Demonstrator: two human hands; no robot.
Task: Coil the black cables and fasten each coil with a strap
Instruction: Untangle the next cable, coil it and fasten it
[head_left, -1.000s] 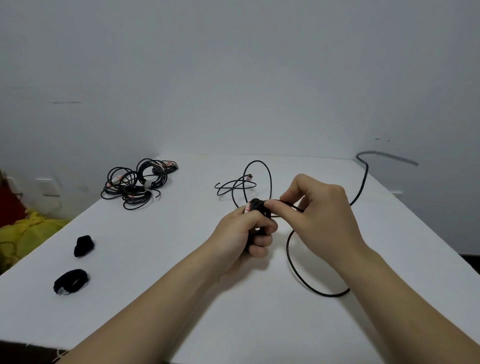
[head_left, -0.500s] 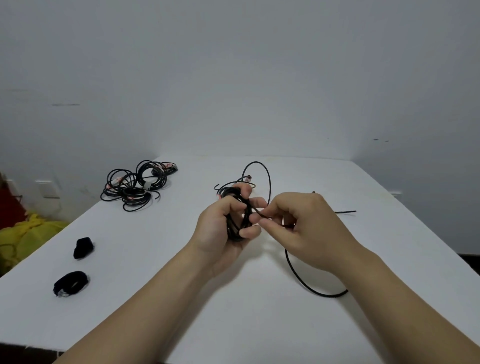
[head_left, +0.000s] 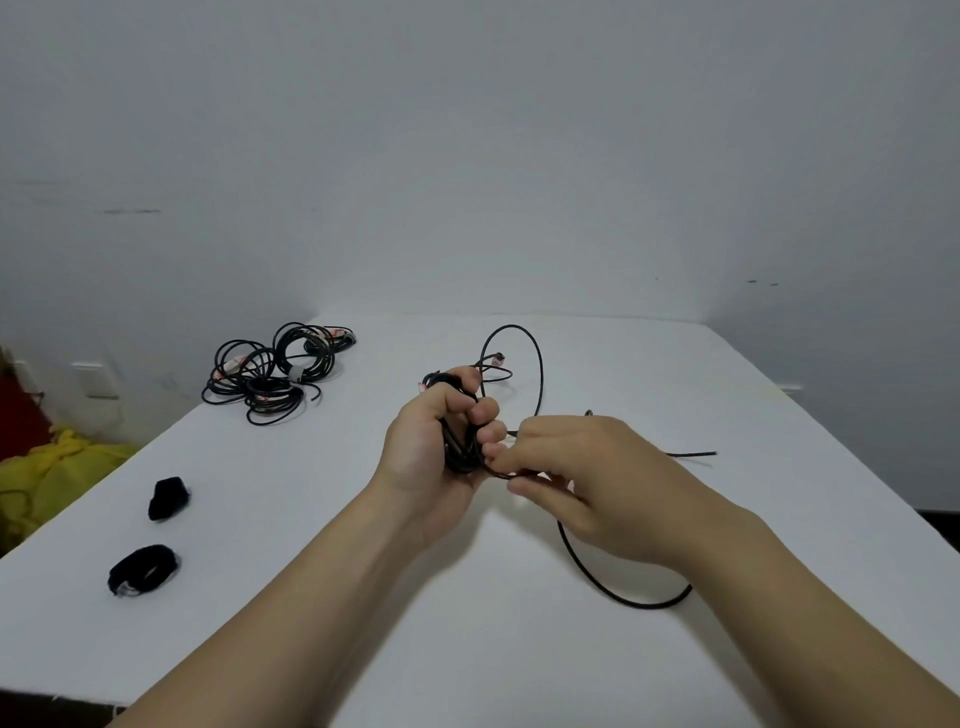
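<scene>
My left hand (head_left: 434, 441) grips a small coil of black cable (head_left: 460, 454) above the middle of the white table, palm turned towards me. My right hand (head_left: 576, 473) pinches the same cable just right of the coil. The loose length of that cable (head_left: 631, 600) loops under my right wrist, and its end (head_left: 696, 454) lies to the right. Another loop (head_left: 537, 364) arcs up behind my left hand. A pile of black cables (head_left: 270, 374) lies at the far left. Two black straps (head_left: 167, 498) (head_left: 143, 569) lie at the near left.
The white table (head_left: 467, 649) meets a grey wall at the back. Its left edge drops to yellow cloth (head_left: 57, 467) on the floor. A wall socket (head_left: 96, 379) sits at the far left.
My left hand has turned palm-up and lifted with the coil. My right hand has moved down and in beside the coil. The cable's free end has been drawn in across the table from the right.
</scene>
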